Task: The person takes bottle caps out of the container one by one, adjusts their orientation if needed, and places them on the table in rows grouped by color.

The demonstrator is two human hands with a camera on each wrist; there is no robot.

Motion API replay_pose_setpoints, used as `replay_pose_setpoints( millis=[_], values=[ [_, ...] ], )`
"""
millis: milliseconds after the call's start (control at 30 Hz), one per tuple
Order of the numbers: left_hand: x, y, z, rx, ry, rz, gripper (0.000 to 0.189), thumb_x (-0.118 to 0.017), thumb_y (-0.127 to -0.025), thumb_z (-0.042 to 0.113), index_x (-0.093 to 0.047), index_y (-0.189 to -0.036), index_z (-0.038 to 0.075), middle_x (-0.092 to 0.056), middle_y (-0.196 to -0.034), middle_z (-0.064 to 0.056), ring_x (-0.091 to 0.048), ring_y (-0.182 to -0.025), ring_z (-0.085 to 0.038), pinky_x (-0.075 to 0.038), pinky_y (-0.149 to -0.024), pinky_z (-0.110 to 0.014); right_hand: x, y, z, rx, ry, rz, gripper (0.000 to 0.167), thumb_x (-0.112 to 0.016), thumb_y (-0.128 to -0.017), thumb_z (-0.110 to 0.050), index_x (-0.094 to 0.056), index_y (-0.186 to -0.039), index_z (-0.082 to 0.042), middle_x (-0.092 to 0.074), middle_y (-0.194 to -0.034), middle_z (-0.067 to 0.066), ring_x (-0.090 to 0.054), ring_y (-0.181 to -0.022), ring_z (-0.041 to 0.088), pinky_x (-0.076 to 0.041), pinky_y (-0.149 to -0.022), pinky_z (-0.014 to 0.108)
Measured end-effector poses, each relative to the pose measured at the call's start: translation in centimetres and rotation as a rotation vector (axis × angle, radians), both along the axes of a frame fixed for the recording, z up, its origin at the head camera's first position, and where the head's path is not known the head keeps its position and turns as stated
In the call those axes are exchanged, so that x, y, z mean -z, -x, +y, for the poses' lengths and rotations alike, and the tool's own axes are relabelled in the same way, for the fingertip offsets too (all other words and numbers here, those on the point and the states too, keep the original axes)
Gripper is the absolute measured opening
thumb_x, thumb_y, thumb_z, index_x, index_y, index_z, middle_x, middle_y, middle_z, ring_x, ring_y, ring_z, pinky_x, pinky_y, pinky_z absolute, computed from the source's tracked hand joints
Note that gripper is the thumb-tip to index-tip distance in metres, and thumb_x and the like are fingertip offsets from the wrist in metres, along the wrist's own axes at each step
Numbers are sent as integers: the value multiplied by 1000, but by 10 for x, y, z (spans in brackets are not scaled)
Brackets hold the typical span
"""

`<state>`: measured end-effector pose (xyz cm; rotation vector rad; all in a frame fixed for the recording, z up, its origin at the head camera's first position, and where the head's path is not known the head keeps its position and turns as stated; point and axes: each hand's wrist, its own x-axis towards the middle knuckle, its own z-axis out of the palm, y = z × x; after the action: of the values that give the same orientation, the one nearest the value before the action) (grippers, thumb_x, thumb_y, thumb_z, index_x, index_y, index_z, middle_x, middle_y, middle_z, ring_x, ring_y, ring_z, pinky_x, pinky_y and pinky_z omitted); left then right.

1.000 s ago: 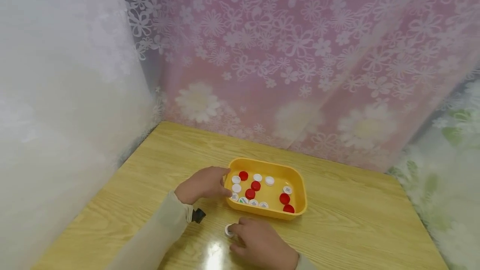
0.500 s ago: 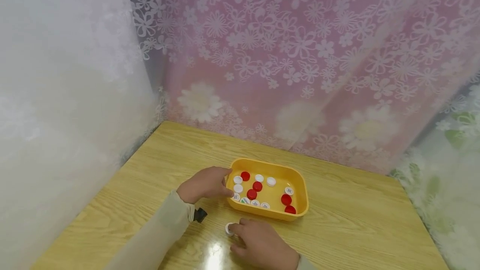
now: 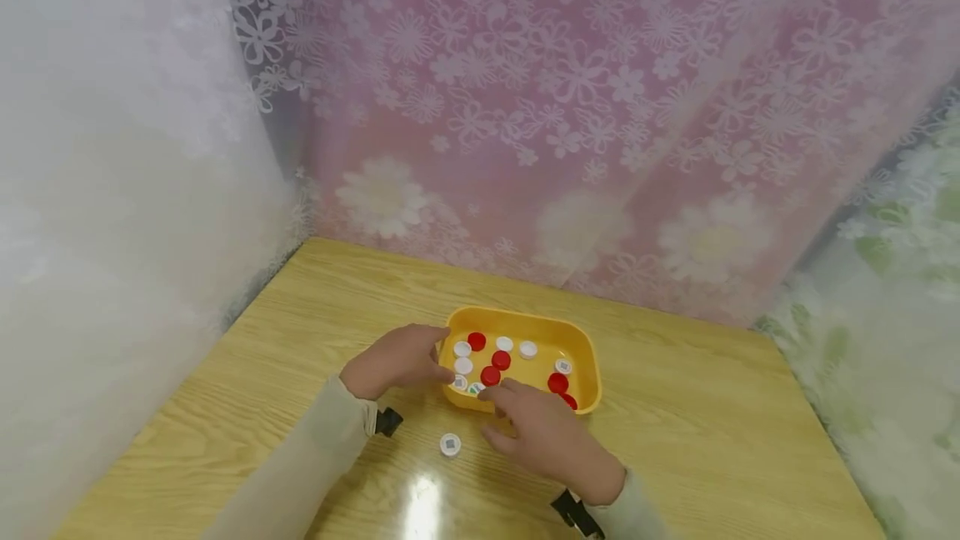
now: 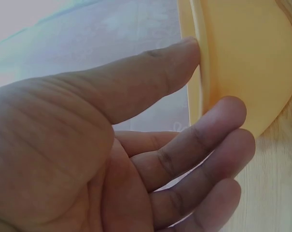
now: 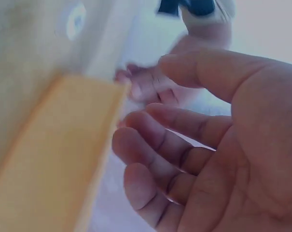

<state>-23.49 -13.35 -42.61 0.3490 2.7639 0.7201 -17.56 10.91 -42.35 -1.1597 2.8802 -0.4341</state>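
Round the yellow tray (image 3: 540, 324), the left fingers (image 3: 426, 337) block nine o'clock, the right fingers (image 3: 504, 396) six — free tabletop (image 3: 697, 407) from one to four; a white cap (image 3: 450, 445) at seven, a curtain (image 3: 570, 123) beyond twelve.

Text — none legible | white disc (image 3: 450, 445) — grey square mark (image 3: 450, 443), unreadable

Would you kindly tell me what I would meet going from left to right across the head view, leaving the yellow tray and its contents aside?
Pale plain curtain → left hand → loose white round cap on the tabletop → right hand → green-leaf-patterned curtain.
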Motion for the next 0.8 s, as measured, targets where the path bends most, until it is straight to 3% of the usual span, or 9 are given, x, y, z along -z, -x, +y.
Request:
replay_pose_setpoints(
  millis=[233, 367, 533, 800],
  values=[
    [1, -3, -9, 16, -47, 5, 80, -84, -88, 36, -49, -154, 6, -63, -84, 6, -58, -75, -14, -53, -82, -35, -29, 23, 22, 119, 14, 122, 33, -81, -90, -27, -70, -118, -14, -66, -96, -4, -55, -65, 5, -45, -54, 21],
    [1, -1, -5, 16, -35, -1, 81, -83, -88, 37, -48, -155, 8, -63, -86, 6, -58, -77, -14, -53, -84, -36, -41, 44, 44, 198, -26, 143, 39, -81, -91, -26, -68, -124, -11, -67, -110, 5, -59, -66, 8, -49, -54, 25],
    [-1, 0, 0, 3, -24, -16, 80, -83, -88, 36, -48, -155, 9, -63, -87, 6, -58, -77, -15, -53, -85, -37, -39, 71, 72, 271, -55, 140, 48, -79, -92, -25, -63, -132, -5, -64, -122, 17, -59, -65, 15, -54, -57, 33],
    [-3, -4, -4, 3, -48, -2, 78, -84, -87, 34, -51, -153, 6, -63, -89, 4, -57, -78, -17, -52, -83, -37, -25, 103, 82, 270, -208, 74, 32, -79, -91, -21, -70, -117, -5, -68, -103, 9, -66, -84, 24, -60, -76, 44]
  ],
)
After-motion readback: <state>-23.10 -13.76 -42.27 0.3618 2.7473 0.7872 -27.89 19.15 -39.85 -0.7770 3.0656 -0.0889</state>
